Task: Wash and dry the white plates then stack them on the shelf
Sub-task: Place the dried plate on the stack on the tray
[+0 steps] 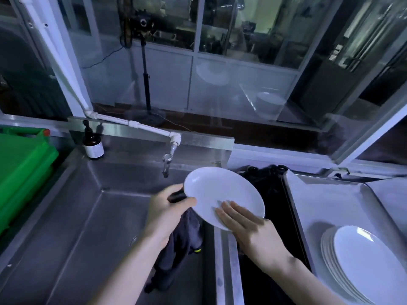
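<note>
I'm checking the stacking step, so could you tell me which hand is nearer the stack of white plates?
Right. The right hand lies on the held plate, left of the stack; the left hand grips that plate's opposite edge, further left over the sink.

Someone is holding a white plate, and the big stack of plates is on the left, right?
No. The left hand does hold a white plate, the right hand flat on it, but the stack is on the right, on the tray. The head view shows it.
</note>
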{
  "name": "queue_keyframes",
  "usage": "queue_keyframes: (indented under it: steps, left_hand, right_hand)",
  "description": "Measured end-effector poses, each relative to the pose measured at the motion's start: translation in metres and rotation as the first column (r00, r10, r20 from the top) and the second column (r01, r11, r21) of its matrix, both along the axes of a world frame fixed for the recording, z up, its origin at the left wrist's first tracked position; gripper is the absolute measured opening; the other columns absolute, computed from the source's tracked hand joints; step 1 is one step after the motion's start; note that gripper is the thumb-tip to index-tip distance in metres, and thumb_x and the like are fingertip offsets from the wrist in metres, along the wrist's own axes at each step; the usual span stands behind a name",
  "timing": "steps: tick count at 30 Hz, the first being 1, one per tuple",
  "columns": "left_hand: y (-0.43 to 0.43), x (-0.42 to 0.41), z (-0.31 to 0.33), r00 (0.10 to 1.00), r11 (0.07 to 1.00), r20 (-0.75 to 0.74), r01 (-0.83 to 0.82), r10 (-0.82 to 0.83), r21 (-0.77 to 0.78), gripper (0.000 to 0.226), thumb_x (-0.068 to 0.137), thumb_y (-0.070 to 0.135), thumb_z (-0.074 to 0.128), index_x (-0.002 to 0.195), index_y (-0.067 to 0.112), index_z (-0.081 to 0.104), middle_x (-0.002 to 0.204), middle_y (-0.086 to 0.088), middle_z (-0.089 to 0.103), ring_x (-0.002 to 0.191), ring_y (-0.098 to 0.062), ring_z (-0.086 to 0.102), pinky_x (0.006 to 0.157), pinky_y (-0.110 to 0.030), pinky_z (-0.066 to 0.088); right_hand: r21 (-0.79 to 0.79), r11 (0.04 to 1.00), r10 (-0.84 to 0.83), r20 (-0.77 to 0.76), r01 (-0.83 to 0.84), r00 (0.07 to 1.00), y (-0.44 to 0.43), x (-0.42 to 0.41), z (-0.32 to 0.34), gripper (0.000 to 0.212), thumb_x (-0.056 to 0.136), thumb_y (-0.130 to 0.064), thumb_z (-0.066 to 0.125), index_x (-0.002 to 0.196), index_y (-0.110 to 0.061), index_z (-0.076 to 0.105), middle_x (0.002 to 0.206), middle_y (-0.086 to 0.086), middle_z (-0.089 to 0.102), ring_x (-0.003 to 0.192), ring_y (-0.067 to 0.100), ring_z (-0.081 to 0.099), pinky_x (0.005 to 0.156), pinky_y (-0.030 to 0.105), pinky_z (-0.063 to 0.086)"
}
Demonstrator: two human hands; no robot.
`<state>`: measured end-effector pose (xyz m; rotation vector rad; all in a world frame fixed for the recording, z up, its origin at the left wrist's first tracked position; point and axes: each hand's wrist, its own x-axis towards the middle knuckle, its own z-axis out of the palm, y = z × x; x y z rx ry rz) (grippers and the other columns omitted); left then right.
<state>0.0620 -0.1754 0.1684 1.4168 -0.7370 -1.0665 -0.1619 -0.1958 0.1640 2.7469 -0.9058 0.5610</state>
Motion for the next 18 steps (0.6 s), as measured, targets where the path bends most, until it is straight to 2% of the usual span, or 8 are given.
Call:
queue_keyframes:
  steps: [3,5,7,8,10,13,16,18]
  left_hand:
    - [-0.008,-0.041,-0.001,0.997,0.998,-0.062,-0.050,0.052,0.027,0.039,0.072,-0.003,0.071,0.081,0.035,0.078,0.084,0.010,0.077,0.073,0.000,0.068,0.063,-0.012,0.050]
    - [-0.013,-0.070,-0.003,0.989,0.997,-0.127,-0.074,0.078,0.032,0.044,0.073,-0.004,0.070,0.077,0.038,0.078,0.084,0.011,0.077,0.070,0.002,0.068,0.059,-0.009,0.049]
    - [-0.017,-0.098,-0.005,0.984,0.996,-0.161,-0.071,0.078,0.048,0.044,0.073,-0.003,0.070,0.078,0.040,0.079,0.084,0.013,0.076,0.068,0.003,0.067,0.060,-0.010,0.051]
    - [-0.019,-0.112,-0.006,0.983,0.997,-0.170,-0.059,0.068,0.055,0.043,0.073,-0.003,0.069,0.080,0.038,0.079,0.085,0.011,0.077,0.069,0.001,0.067,0.064,-0.013,0.052]
    - [-0.025,-0.140,-0.009,0.982,0.997,-0.185,-0.033,0.044,0.065,0.039,0.074,-0.005,0.069,0.088,0.030,0.080,0.091,0.004,0.077,0.077,-0.008,0.067,0.075,-0.024,0.054]
    - [-0.035,-0.183,-0.017,0.985,0.998,-0.174,0.023,-0.011,0.067,0.039,0.074,-0.006,0.068,0.092,0.028,0.079,0.090,0.007,0.077,0.079,-0.008,0.069,0.075,-0.023,0.054]
    - [-0.044,-0.229,-0.027,0.981,0.990,-0.144,0.135,-0.128,0.043,0.043,0.077,-0.005,0.068,0.096,0.032,0.078,0.091,0.011,0.077,0.080,-0.003,0.071,0.069,-0.017,0.053]
    - [-0.049,-0.259,-0.035,0.975,0.980,-0.109,0.199,-0.195,0.018,0.046,0.078,-0.006,0.068,0.101,0.034,0.075,0.090,0.014,0.076,0.079,0.001,0.070,0.064,-0.009,0.050]
  right_hand:
    - [0.064,0.998,-0.009,0.020,0.008,1.000,0.002,-0.034,0.004,0.052,0.077,0.003,0.072,0.125,-0.016,0.070,0.130,0.000,0.068,0.116,0.020,0.067,0.073,0.030,0.062]
    - [0.157,0.987,-0.058,0.069,0.047,0.996,0.000,-0.062,0.005,0.048,0.079,-0.018,0.083,0.125,-0.017,0.070,0.133,-0.001,0.066,0.120,0.021,0.065,0.088,0.038,0.059]
    - [0.412,0.904,-0.180,0.135,0.110,0.974,-0.001,-0.099,0.008,0.069,0.077,-0.044,0.081,0.139,-0.023,0.058,0.147,-0.005,0.052,0.138,0.017,0.048,0.114,0.040,0.040]
    - [0.553,0.822,-0.282,0.186,0.136,0.941,0.000,-0.118,0.011,0.076,0.076,-0.054,0.076,0.143,-0.029,0.050,0.152,-0.011,0.044,0.144,0.010,0.038,0.120,0.030,0.028]
    - [0.689,0.698,-0.551,0.341,0.196,0.762,0.002,-0.159,0.011,0.072,0.077,-0.056,0.072,0.143,-0.035,0.051,0.149,-0.019,0.045,0.140,-0.002,0.038,0.113,0.016,0.028]
    - [0.750,0.551,-0.827,0.430,0.365,0.364,0.001,-0.212,0.001,0.045,0.085,-0.025,0.077,0.129,-0.022,0.065,0.117,-0.005,0.063,0.102,0.012,0.064,0.093,0.024,0.050]
    - [0.858,0.424,-0.905,0.387,0.291,0.178,0.003,-0.251,-0.013,0.025,0.084,-0.008,0.074,0.101,-0.026,0.076,0.085,0.001,0.069,0.068,0.012,0.068,0.077,0.032,0.054]
    - [0.872,0.425,-0.905,0.417,0.242,0.086,0.008,-0.278,-0.021,0.036,0.079,-0.003,0.073,0.083,-0.038,0.076,0.072,-0.001,0.067,0.057,0.011,0.064,0.070,0.029,0.053]
